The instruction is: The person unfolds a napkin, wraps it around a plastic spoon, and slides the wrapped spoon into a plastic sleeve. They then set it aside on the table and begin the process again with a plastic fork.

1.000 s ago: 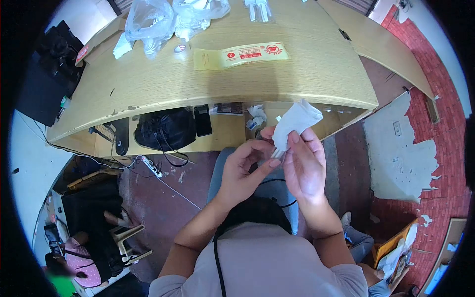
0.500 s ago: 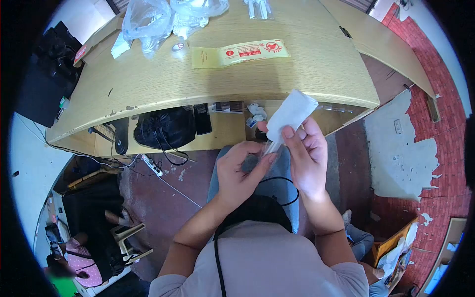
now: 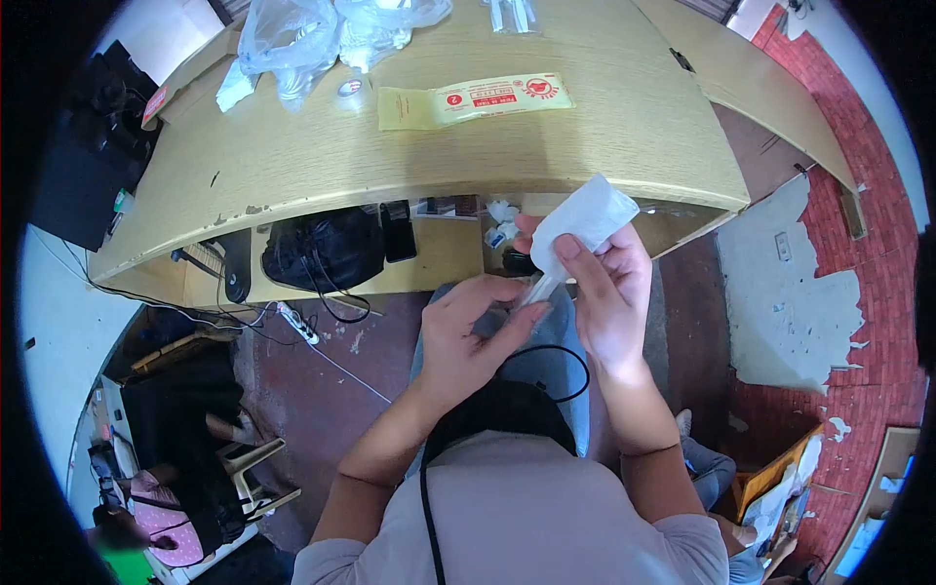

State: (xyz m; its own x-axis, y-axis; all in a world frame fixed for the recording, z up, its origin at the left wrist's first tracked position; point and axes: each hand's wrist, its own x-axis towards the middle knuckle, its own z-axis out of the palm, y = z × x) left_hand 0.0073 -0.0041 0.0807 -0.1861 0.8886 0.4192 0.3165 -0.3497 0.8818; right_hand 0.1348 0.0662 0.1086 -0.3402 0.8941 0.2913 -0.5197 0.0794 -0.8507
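Fingers (image 3: 519, 328) were set in narrow pinches: our left hand (image 3: 468, 336) held a slim clear-wrapped piece (image 3: 547, 286), our right hand (image 3: 612, 314) a white tissue bundle (image 3: 587, 218), at two o'clock from centre. We judged the step in hand to be steadying the two together; the next move called for a light, even hold. Beyond, on the desk (image 3: 624, 117), a yellow packet (image 3: 473, 102) lay at twelve o'clock, a tape roll (image 3: 353, 92) and plastic bags (image 3: 292, 44) at eleven.
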